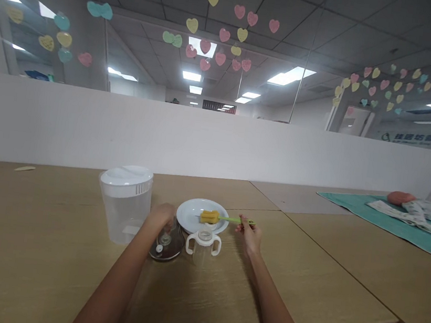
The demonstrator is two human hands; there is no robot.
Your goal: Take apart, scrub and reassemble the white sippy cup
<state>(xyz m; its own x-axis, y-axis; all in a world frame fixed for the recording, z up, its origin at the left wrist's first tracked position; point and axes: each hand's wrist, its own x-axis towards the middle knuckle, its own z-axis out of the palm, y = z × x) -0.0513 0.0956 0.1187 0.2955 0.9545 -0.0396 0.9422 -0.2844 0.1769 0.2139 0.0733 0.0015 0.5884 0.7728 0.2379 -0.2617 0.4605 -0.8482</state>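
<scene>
Pale wood forms the desk [229, 296], which is backed by a white wall [218, 143]. A yellow brush [209, 217] is pinched by its handle in the grip of the right hand [249, 235], its head over a white bowl [183, 214]. Above a dark dish [175, 244], the left hand [163, 215] is bent; whether its grip is filled cannot be told. The brush is taken up, but the handled bottle [203, 247], set in front of the bowl, is not entered by it; how much is finished cannot be judged.

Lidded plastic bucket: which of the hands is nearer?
Left. The left hand is close beside the bucket, on its right; the right hand is farther off, right of the white bowl, holding the green brush handle.
</scene>
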